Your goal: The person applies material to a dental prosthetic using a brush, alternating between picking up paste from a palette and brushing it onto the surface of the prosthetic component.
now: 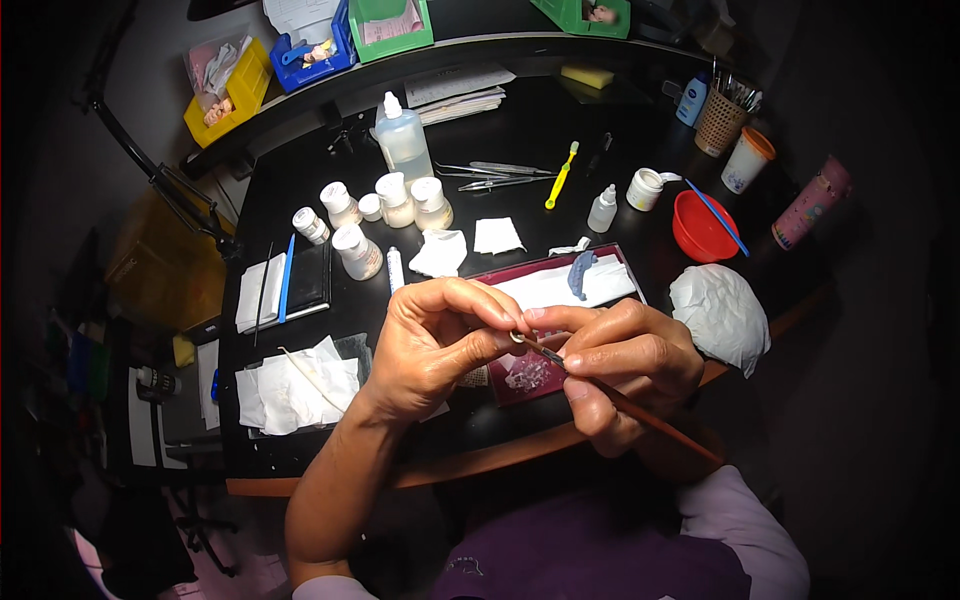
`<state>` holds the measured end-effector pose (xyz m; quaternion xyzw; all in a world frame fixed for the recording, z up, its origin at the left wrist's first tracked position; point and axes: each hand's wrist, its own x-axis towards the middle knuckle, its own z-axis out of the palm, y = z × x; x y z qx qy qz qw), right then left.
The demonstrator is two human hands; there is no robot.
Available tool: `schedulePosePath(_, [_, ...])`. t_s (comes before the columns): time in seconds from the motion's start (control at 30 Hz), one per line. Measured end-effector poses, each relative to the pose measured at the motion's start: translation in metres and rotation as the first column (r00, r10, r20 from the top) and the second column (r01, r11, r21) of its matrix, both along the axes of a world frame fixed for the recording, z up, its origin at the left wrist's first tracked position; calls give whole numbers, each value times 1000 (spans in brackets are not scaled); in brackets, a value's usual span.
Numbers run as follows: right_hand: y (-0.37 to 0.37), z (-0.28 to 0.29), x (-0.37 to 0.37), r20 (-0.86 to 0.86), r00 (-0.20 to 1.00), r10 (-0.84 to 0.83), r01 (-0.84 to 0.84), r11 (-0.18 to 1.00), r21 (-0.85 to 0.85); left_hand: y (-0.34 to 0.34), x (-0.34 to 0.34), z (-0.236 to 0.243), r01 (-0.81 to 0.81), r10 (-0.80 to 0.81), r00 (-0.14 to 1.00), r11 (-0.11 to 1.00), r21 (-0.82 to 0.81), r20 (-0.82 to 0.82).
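My left hand (430,355) pinches a tiny pale piece (516,337) between thumb and index finger; its exact shape is too small to tell. My right hand (630,365) grips a slim wooden-handled brush (670,435), its tip at that piece, and the fingertips of both hands meet there. Below them lies a maroon tray (506,392) with a white pad (540,284), a curved grey-blue piece (582,274) and some clear fragments (530,375), partly hidden by my hands.
Several white-capped bottles (362,250), tweezers (500,170), a yellow-handled brush (560,180), a red bowl (700,235) and crumpled white paper (718,315) surround the tray. Stacked tissues (270,395) lie at left. A lamp arm (150,170) and bins (390,25) stand along the back.
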<state>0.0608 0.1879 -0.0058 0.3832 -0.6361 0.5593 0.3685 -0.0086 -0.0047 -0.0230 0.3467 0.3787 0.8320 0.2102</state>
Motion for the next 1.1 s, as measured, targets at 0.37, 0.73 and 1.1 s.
schedulePosePath(0.37, [1,-1,3,-7,999,-39,39,999,15,-1,0,0,-14,14,1000,999,-39,-7])
schedulePosePath(0.73, [-2,-4,5,134,983,-126,121,992,43,-1,7,8,-82,104,981,987,-138,164])
schedulePosePath(1.1, [-11,-18,-3,285,956,-70,122,978,-171,4,10,12,-157,228,937,951,-266,264])
